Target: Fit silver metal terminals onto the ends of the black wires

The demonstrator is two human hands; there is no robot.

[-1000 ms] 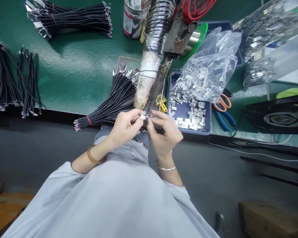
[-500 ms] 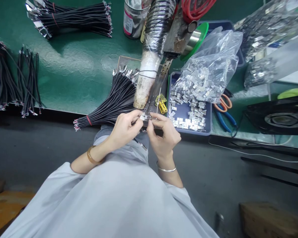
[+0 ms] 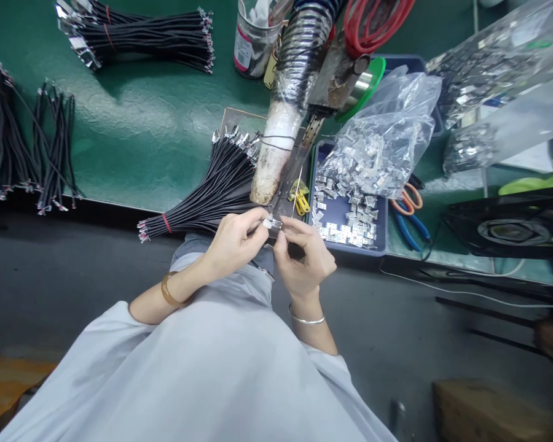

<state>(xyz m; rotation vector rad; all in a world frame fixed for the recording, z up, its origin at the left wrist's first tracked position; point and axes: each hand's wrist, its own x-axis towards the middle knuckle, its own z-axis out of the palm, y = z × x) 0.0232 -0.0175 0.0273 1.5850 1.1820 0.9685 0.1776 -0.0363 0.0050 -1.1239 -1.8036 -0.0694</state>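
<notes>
My left hand [image 3: 236,240] pinches the left end of a small silver metal connector [image 3: 272,223] between thumb and forefinger. The thumb and forefinger of my right hand [image 3: 308,255] close on the connector's other end; its details are too small to make out. Just above my fingertips is the soldering tool's thin metal feed arm [image 3: 299,156], beside the stained white nozzle [image 3: 266,175] of a foil-wrapped hose. Left of them, a bundle of black cables [image 3: 207,190] with metal connectors at the far end lies by my left hand, tied with a red band.
A blue tray [image 3: 381,236] of loose connectors and a plastic bag [image 3: 387,129] stands right of my hands. Beside it lie orange-and-blue-handled tools [image 3: 410,221] and a black fan [image 3: 516,227]. A yellow clip-like piece [image 3: 301,202] lies near the feed arm. More cable bundles [image 3: 152,37] are at far left.
The view has shifted slightly, so the bench things sit a little differently in the picture. Both hands stay together at the connector, with only slight finger movement.
</notes>
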